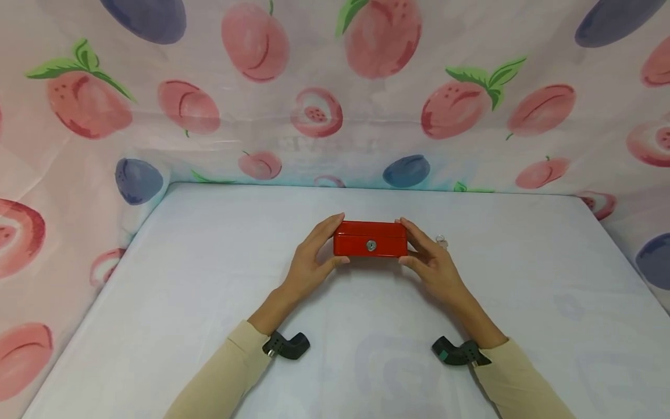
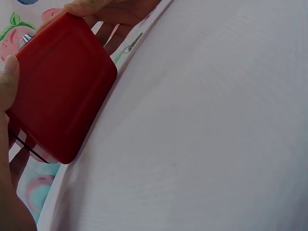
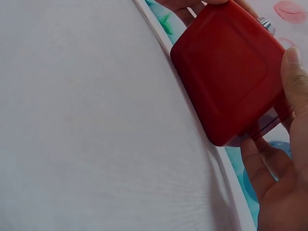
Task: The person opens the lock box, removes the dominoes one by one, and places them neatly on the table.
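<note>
A small red metal lock box is held between both hands in the head view, its round silver keyhole facing the head camera. My left hand grips the left end, thumb low at the front edge and fingers at the back. At the right end my right hand grips it the same way. Both wrist views show the plain red underside of the box, which is tilted up off the table. The silver lock juts from its front face. The lid is down.
A white-covered table spreads below the hands. Behind the right hand lies a small key on a ring, also visible in the left wrist view. A fruit-print curtain hangs along the table's far and side edges.
</note>
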